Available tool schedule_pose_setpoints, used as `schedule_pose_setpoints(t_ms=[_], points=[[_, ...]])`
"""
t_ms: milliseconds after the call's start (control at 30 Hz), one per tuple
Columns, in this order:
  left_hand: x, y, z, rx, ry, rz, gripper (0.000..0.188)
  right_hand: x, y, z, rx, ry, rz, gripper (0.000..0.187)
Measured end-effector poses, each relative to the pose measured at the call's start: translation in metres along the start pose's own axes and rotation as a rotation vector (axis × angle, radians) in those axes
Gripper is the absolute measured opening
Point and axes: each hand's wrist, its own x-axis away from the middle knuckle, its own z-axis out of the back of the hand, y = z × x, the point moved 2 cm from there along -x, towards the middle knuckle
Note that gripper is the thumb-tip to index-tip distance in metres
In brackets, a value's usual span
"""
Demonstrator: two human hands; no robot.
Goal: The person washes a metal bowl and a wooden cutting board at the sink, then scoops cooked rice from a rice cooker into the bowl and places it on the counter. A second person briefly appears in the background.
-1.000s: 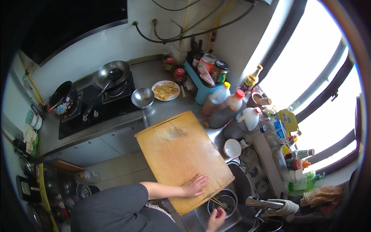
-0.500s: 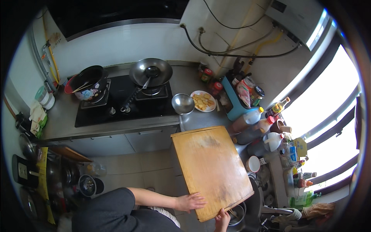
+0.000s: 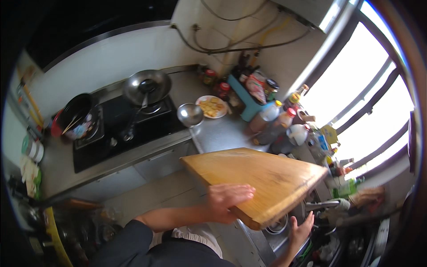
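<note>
A thick wooden cutting board (image 3: 262, 171) is tilted up in front of me above the counter's right stretch. My left hand (image 3: 227, 201) grips its near left edge, fingers lying over the top face and the thumb out of sight. Below the board's near right corner is my right hand (image 3: 301, 230), fingers spread and apart from the wood, holding nothing. Under that corner a round metal pot (image 3: 278, 226) shows in part in the sink area, mostly hidden by the board.
A steel bowl (image 3: 190, 115) and a plate of yellow pieces (image 3: 211, 107) stand beyond the board. On the black stove (image 3: 120, 127) are a wok (image 3: 155, 91) with a ladle and a dark pot (image 3: 79, 113). Bottles (image 3: 278, 127) line the right side, near the faucet (image 3: 321, 205).
The board has tipped, its near right corner swinging up and rightward. My right hand has let go of the near edge and moved right; my left hand has shifted up. The view has turned.
</note>
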Motion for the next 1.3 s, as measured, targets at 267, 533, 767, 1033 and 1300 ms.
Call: schedule_pose_setpoints(t_ms=[267, 533, 767, 1033, 1300], points=[[-0.080, -0.001, 0.040, 0.039, 0.002, 0.120, 0.048, -0.107, -0.083, -0.044, -1.746, 0.035, -0.004, 0.087], [-0.198, -0.030, 0.033, 0.165, 0.140, 0.302, 0.046, -0.172, -0.079, -0.026, -2.089, 0.120, -0.270, 0.058], [-0.378, -0.031, -0.001, 0.104, 0.270, -0.062, 0.036, -0.275, -0.064, 0.079, -2.136, 0.363, -0.063, 0.038], [-0.541, -0.116, -0.063, -0.001, 0.387, -0.527, 0.057, -0.358, -0.090, 0.095, -1.970, 0.788, 0.105, 0.042], [-0.577, -0.231, -0.115, 0.071, 0.306, -0.424, 0.056, -0.405, -0.107, 0.033, -1.860, 0.877, -0.082, 0.042]])
